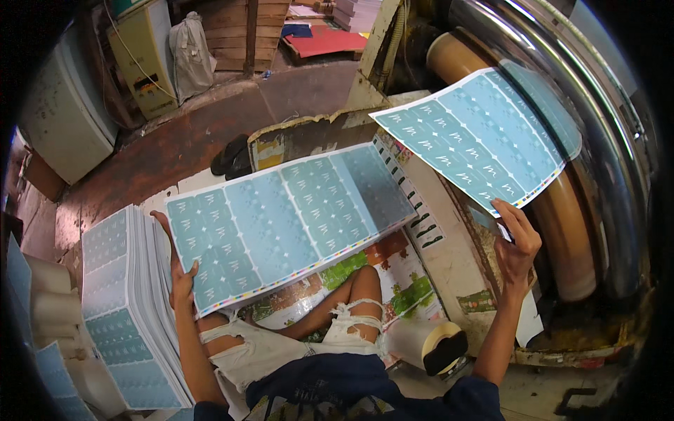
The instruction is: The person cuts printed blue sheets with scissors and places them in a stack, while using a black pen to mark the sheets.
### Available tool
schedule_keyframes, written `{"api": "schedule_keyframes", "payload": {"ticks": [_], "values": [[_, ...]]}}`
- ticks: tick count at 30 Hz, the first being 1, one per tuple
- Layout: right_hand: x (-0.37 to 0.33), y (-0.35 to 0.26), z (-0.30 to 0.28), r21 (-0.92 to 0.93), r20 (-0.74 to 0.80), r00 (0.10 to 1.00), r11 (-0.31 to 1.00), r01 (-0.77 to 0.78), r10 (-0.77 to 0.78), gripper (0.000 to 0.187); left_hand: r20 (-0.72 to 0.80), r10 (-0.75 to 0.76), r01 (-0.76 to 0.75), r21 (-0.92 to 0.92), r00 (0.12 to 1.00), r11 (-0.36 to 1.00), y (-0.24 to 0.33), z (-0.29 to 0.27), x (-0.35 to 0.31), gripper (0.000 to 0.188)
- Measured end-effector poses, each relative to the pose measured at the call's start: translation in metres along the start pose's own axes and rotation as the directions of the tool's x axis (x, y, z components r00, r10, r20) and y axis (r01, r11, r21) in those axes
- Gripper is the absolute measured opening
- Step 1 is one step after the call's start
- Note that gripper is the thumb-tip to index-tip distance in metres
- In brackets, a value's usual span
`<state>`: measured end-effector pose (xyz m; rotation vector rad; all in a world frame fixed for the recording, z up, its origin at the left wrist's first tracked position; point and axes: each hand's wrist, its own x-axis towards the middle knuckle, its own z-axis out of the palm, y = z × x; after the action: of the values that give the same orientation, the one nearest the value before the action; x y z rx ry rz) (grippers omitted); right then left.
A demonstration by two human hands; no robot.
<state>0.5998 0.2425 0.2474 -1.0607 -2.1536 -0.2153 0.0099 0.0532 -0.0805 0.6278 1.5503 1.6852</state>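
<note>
My right hand (518, 235) pinches the near corner of a blue-green printed sheet (463, 133), whose far end lies against the rollers of a machine. At the near left corner of a stack of similar printed sheets (274, 217), my left hand (184, 282) has its thumb on the top sheet, with the other fingers at the stack's left edge and partly hidden. This stack sits in front of me, above my bent legs. Colored marks run along its near edge.
Large chrome and brown rollers (569, 231) stand at the right. Left of me rises a tall pile of printed sheets (130, 309). A paper roll (421, 344) lies near my right knee. Beyond are a yellowish cabinet (144, 63), a pale sack (191, 59) and a red board (326, 42).
</note>
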Motion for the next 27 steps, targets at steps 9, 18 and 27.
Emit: {"api": "schedule_keyframes", "payload": {"ticks": [9, 18, 27], "values": [[-0.046, -0.045, 0.028, 0.039, 0.111, 0.994, 0.999, 0.020, -0.025, 0.063, 0.003, 0.395, -0.238, 0.801, 0.919, 0.549, -0.069, 0.008, 0.010, 0.115], [-0.075, -0.075, 0.035, 0.156, 0.242, 0.970, 0.985, -0.074, 0.035, 0.064, -0.016, 0.051, 0.015, 1.000, 0.999, 0.007, -0.050, 0.041, -0.057, 0.144], [-0.089, -0.110, 0.044, 0.286, 0.267, 0.955, 0.936, -0.206, 0.128, 0.058, -0.023, -0.136, 0.010, 0.996, 0.990, -0.093, -0.013, 0.055, -0.064, 0.144]]}}
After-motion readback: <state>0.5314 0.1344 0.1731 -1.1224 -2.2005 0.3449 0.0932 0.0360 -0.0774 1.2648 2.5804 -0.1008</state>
